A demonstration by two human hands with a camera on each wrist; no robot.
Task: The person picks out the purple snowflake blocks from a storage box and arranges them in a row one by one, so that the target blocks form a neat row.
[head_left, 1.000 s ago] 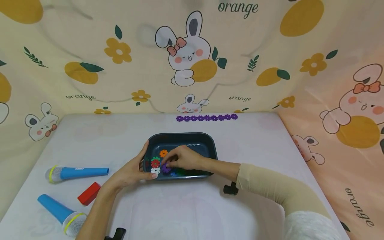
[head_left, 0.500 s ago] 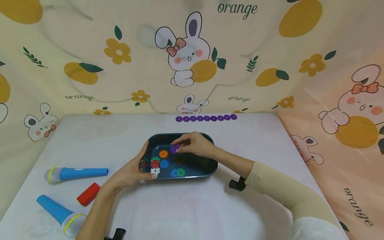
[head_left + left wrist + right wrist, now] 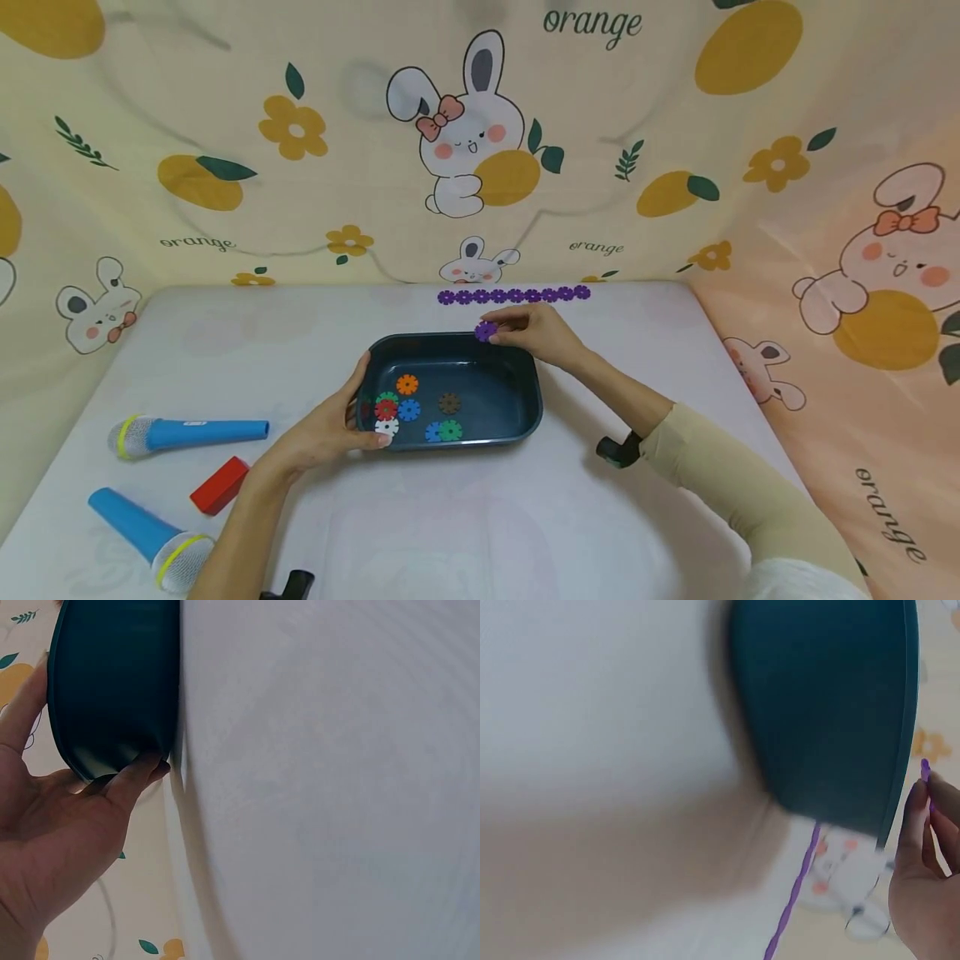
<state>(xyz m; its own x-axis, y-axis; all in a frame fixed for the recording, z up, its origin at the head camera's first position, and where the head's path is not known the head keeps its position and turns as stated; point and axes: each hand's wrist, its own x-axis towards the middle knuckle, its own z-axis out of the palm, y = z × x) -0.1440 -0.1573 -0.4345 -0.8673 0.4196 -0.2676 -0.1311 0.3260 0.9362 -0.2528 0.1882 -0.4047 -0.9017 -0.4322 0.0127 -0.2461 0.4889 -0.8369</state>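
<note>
A dark blue tray (image 3: 495, 392) stands on the white table. My left hand (image 3: 330, 425) holds it by its left end, thumb at the front corner and fingers along the side. Between thumb and fingers my right hand (image 3: 543, 333) pinches a purple snowflake disc (image 3: 485, 332), over the tray's back rim. Inside the tray lie several notched snowflake discs: orange (image 3: 407, 384), red (image 3: 386, 409) over green, white (image 3: 387, 427), blue (image 3: 408, 410), brown (image 3: 449, 403), and a blue-green pair (image 3: 451, 430). Behind the tray runs a row of purple discs (image 3: 514, 296).
Two blue toy microphones (image 3: 206, 432) and a red block (image 3: 219, 486) lie on the left of the table. A patterned cloth (image 3: 300, 200) rises behind the table and at its sides. Black camera mounts (image 3: 618, 451) sit by the wrists.
My right hand has lifted the purple disc out of the left part of the tray and carried it back and right to the rear rim. The left hand keeps its hold.
</note>
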